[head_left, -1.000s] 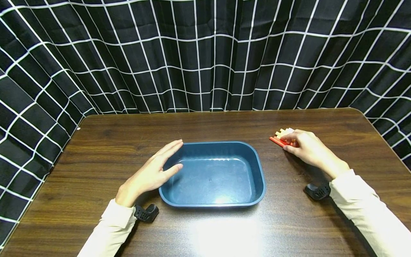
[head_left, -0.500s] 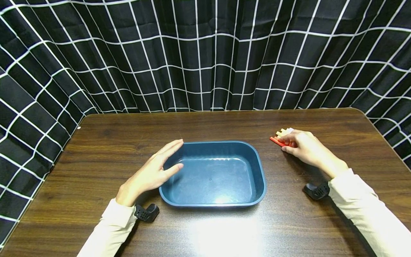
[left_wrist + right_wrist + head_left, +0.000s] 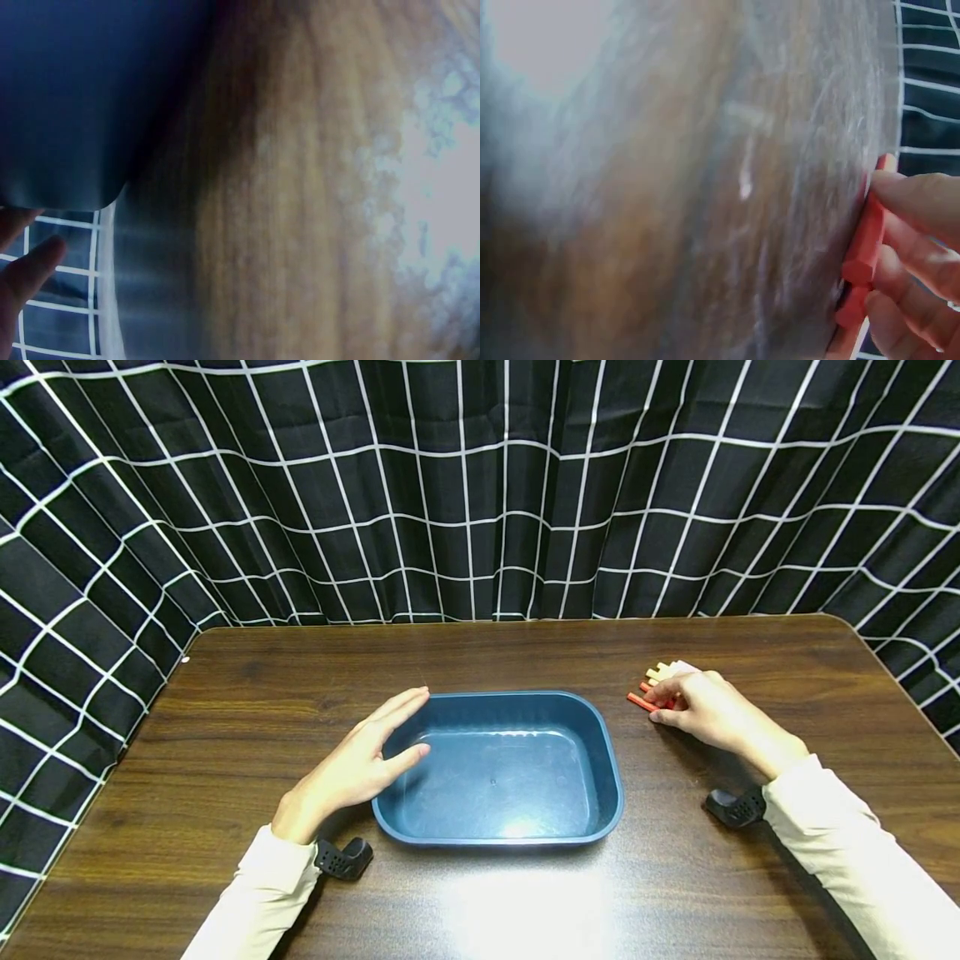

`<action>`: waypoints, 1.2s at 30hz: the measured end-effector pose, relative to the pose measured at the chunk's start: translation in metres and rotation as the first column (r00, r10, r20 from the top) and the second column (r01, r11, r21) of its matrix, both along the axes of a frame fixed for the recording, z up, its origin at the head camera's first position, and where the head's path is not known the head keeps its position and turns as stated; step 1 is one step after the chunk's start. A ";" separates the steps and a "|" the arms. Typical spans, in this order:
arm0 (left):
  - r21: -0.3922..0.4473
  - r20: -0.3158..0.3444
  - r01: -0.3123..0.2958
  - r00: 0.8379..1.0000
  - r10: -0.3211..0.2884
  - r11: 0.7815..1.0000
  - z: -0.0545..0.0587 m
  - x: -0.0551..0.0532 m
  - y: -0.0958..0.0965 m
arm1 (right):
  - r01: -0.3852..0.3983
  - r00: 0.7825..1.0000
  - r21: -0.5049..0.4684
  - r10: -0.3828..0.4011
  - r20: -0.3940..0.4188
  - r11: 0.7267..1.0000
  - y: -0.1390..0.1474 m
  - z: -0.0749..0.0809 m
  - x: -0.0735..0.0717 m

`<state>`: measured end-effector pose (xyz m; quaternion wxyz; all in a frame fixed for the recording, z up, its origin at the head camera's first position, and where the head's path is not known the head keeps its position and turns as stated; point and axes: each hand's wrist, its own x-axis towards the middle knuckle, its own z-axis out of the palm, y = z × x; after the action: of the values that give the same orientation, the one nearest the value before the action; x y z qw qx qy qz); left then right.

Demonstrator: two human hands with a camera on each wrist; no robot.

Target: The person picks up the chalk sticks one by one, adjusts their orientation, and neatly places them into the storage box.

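Observation:
A blue plastic bin [image 3: 498,841] stands on the table in the head view. My left hand [image 3: 352,764] lies over its left rim, fingers straight and thumb apart, reaching over the inside. In the left wrist view the bin's outer wall [image 3: 75,105] covers most of that hand. At the right, my right hand [image 3: 708,710] pinches a slim red stick [image 3: 639,702] between thumb and fingers. The right wrist view shows the red stick's faceted end [image 3: 859,270], with another red stick [image 3: 851,309] below it. Yellow and white sticks [image 3: 662,672] lie just behind the fingers, partly hidden.
The brown wooden table [image 3: 300,668] spreads around the bin, with a bright glare near its front. A black curtain with white grid lines [image 3: 480,485] hangs behind the table. Black wrist cameras [image 3: 343,858] sit on both wrists.
The right hand has shifted slightly left and toward the front, drawing a red stick away from the bunch. A gap now shows between it and the others. The left hand has not moved.

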<state>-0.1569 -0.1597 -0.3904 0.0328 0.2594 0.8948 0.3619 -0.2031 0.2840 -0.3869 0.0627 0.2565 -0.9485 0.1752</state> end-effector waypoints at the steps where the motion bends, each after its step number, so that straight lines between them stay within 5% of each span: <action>1: 0.000 0.001 -0.001 1.000 0.001 1.000 0.000 0.000 0.000 | 0.006 1.000 0.008 -0.006 0.009 1.000 -0.001 0.001 0.000; 7: -0.007 0.006 -0.004 1.000 0.004 1.000 0.000 0.001 0.000 | 0.018 1.000 0.046 -0.019 0.011 0.999 -0.004 0.004 0.003; 14: -0.004 -0.001 -0.006 1.000 0.006 1.000 0.000 0.001 0.000 | 0.020 1.000 -0.072 -0.021 -0.008 0.997 -0.007 0.008 0.006; 24: -0.019 -0.004 -0.001 1.000 0.001 1.000 0.000 0.000 0.000 | 0.089 0.982 -0.230 -0.046 0.183 0.969 -0.016 0.021 0.016; 36: -0.012 -0.003 -0.001 1.000 0.001 1.000 -0.001 0.000 0.000 | 0.127 0.976 -0.344 -0.054 0.213 0.930 -0.030 0.030 0.028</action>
<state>-0.1573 -0.1601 -0.3913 0.0328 0.2593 0.8971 0.3562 -0.1750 0.2544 -0.3566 0.0206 0.1777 -0.9134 0.3655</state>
